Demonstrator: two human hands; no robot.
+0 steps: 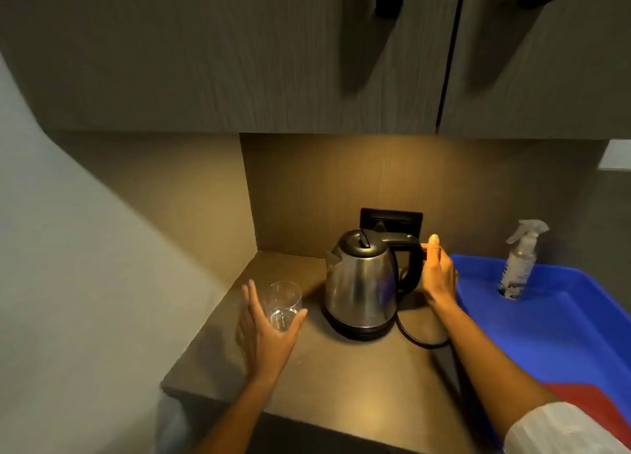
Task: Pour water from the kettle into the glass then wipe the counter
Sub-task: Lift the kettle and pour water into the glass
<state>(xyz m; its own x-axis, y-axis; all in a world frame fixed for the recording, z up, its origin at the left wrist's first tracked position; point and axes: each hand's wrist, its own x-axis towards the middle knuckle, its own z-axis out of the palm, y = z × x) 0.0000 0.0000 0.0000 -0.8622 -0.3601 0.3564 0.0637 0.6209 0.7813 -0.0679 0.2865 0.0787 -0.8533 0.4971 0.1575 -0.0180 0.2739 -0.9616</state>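
A: Two hands, one job each. Where is the kettle (362,283)?

B: Upright on its base at the back of the desk (341,378), spout toward the glass (283,305), black handle toward the right hand (438,272). That hand is spread open just beside the handle, gripping nothing, probably lined up to take it.

A: And the left hand (264,334)?

B: Open too, fingers fanned, cupped around the near side of the glass; I cannot tell if it touches. Likely there to steady it for pouring.

A: Anything for wiping?

B: A spray bottle (519,265) stands in the blue tray (563,334) to the right; I see no cloth.
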